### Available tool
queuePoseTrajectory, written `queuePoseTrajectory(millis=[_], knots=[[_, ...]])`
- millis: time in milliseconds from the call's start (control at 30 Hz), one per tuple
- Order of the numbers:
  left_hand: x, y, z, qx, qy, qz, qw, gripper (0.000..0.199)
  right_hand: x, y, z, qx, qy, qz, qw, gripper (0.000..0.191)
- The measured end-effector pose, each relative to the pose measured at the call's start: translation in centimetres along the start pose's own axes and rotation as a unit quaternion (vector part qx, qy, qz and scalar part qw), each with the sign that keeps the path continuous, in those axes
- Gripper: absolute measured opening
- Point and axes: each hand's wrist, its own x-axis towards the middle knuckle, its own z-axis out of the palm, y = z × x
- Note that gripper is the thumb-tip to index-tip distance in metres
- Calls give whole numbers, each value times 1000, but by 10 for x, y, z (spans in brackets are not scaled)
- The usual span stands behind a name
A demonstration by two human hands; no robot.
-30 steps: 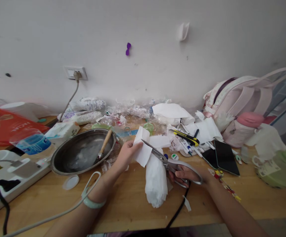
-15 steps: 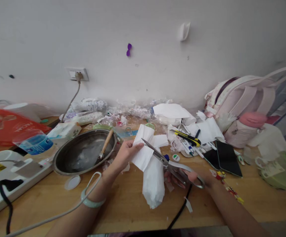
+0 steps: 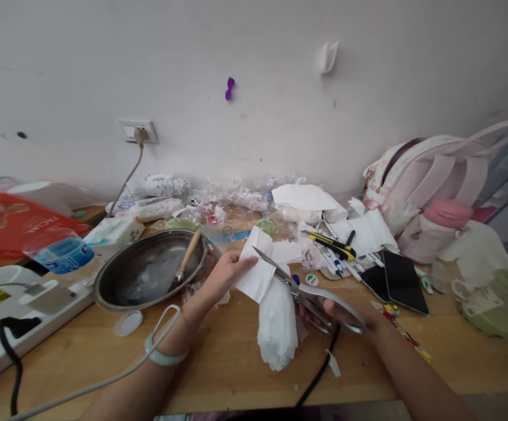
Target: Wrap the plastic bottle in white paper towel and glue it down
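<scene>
White folded paper is pinched between the thumb and fingers of my left hand, near the middle of the table. My right hand grips the handles of metal scissors. Their blades point up and left, across the paper, with the tip close to my left thumb. Just below the paper lies a white paper-wrapped bundle, its rounded end towards me. More white paper sits behind the blades. The fingers of my right hand are partly hidden by the handles.
A metal bowl with a wooden-handled brush stands at left, beside a power strip. Pens and a yellow cutter, dark phones and a pink backpack are at right. A black cable crosses the front edge.
The white bundle has shifted slightly to the right, and the held paper has tilted a little. The scissors have moved slightly right with my right hand.
</scene>
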Motion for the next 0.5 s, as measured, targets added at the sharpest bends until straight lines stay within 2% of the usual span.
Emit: queuePoseTrajectory(millis=[133,233,333,500], knots=[[1,-1,5,-14,11,-6,1000,35,0,2,-1,-31,5,54,998,53],[0,0,7,-13,25,-12,1000,36,1,0,0,-2,-19,65,998,52],[-1,2,5,-8,14,-21,1000,36,1,-4,1,3,-29,28,999,60],[-1,4,0,-6,-10,-18,1000,32,2,4,2,108,-48,2,993,83]])
